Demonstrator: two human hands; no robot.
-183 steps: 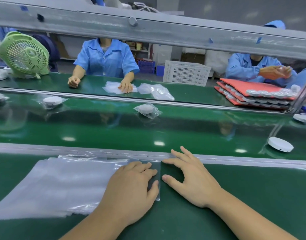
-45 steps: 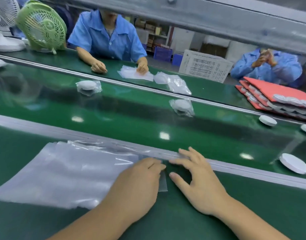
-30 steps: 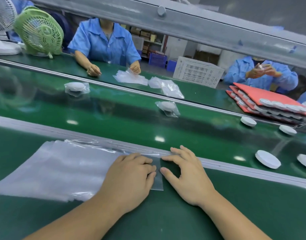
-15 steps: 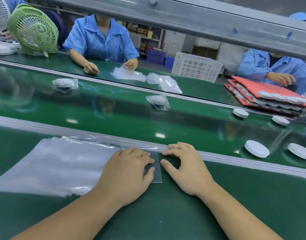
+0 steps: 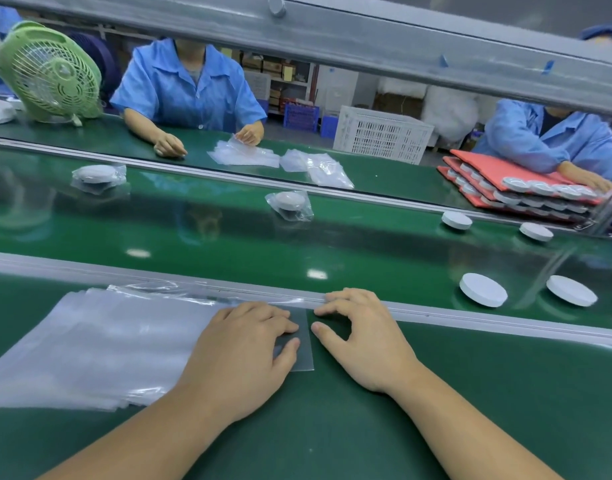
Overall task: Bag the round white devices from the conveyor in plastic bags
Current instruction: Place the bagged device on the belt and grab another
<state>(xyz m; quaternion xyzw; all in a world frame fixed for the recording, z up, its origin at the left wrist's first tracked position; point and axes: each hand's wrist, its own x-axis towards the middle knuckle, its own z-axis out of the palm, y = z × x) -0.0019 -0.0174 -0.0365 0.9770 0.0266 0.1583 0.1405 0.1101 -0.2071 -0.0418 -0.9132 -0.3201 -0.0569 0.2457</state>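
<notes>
Round white devices point(image 5: 483, 289) carried nearer along the conveyor point(image 5: 228, 237) since 0.5 s ago, 2 now close to the right hand point(image 5: 363, 341). Pressing flat on the plastic bags point(image 5: 100, 344) with the left hand point(image 5: 238, 358), fingers straight; right fingers loosely bent at the bag edge, gripping nothing. Probably time to open 1 bag.

The left hand point(image 5: 235, 358) and right hand point(image 5: 366, 344) are showing bare, as are both forearms point(image 5: 470, 420); the fingernails point(image 5: 315, 327) are looking short and plain, though blur is softening them.
</notes>
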